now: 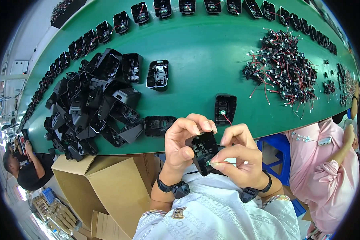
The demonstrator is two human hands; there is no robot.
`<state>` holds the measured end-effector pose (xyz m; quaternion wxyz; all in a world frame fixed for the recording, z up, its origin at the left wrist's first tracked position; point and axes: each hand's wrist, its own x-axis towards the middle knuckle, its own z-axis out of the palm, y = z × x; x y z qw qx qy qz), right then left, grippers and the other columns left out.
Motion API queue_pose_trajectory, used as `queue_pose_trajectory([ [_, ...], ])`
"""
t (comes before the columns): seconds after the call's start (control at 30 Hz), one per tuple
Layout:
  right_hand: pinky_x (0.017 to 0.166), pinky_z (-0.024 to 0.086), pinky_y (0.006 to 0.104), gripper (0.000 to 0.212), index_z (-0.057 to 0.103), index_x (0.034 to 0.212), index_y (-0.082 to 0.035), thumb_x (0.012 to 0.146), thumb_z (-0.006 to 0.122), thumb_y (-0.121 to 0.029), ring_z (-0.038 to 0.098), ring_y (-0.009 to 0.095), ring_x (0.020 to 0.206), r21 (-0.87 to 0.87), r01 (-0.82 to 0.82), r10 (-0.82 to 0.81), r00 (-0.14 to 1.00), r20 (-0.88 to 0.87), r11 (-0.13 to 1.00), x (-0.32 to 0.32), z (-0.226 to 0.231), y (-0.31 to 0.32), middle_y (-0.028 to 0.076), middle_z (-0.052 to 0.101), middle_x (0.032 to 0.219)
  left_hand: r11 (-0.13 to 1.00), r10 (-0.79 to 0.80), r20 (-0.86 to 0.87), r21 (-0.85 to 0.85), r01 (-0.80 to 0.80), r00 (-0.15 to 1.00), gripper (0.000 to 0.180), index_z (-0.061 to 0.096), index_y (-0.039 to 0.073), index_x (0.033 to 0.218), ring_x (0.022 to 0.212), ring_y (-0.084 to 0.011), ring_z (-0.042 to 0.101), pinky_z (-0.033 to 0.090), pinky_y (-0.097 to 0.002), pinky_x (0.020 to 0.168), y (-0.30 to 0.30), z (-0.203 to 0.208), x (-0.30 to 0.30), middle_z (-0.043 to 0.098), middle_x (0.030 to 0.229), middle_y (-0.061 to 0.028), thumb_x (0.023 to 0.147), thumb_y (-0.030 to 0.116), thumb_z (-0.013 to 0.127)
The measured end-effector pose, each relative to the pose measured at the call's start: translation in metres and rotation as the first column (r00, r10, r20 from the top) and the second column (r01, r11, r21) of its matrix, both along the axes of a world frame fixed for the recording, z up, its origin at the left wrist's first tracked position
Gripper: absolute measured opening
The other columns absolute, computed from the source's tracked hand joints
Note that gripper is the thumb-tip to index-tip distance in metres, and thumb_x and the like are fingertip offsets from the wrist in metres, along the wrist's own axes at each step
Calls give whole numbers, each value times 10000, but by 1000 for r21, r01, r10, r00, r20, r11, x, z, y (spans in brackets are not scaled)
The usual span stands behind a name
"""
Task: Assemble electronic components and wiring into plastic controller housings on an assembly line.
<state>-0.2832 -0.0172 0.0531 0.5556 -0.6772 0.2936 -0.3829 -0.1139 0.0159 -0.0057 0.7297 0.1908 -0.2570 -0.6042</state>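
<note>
A black plastic housing (pixel 203 149), open side up and tilted, sits in my left hand (pixel 179 138), whose fingers and thumb grip its rim and side. My right hand (pixel 241 162) pinches at the housing's lower right edge. Between its thumb and forefinger shows a bit of a small green circuit board (pixel 208 163) with a thin red wire; the fingertips hide most of it. Just beyond my hands, a second housing (pixel 225 109) lies on the green table (pixel 196 60), with a green board and red wire inside. Another black housing (pixel 159 125) lies left of my left hand.
A heap of black housings (pixel 96 100) covers the table's left. At right lies a pile of small black parts with red wires (pixel 286 66). Rows of housings (pixel 163 8) line the far edge. Cardboard boxes (pixel 116 192) stand below left; a person in pink (pixel 324 172) sits at right.
</note>
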Motion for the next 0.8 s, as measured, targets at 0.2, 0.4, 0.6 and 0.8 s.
queue_pose_trajectory([
  [0.2,756,451,291,174,772,927,-87,768,842,-80,562,178,1037,-108,-3,-6,997,-79,994,-2,1,-1,133,519,1268,1000,-16,-36,15,17,999,480,593,77,1091,1110,-290,590,491,-433,987,-2,-1,-3,598,1165,-130,828,393,842],
  [0.4,799,457,321,146,761,910,-97,780,818,-64,562,233,1127,48,57,-57,998,-8,997,4,-3,6,160,510,1321,1000,7,-33,-12,-7,999,463,590,81,1082,1100,-284,579,481,-428,979,-4,-2,-2,596,1168,-126,833,378,841],
  [0.6,805,474,378,189,757,880,-133,716,834,-81,541,296,1177,-231,40,-92,971,-219,972,0,3,-5,142,549,1342,999,38,128,-32,-34,991,451,595,73,1069,1105,-290,596,488,-438,974,-2,0,1,611,1163,-144,830,362,845],
  [0.8,890,498,432,237,752,911,-124,696,850,-125,521,349,1239,-301,-52,-28,967,-254,952,-3,11,-13,154,531,1387,1000,7,100,-7,-6,995,444,587,72,1082,1115,-272,602,502,-421,980,0,0,-2,611,1179,-156,858,378,817],
])
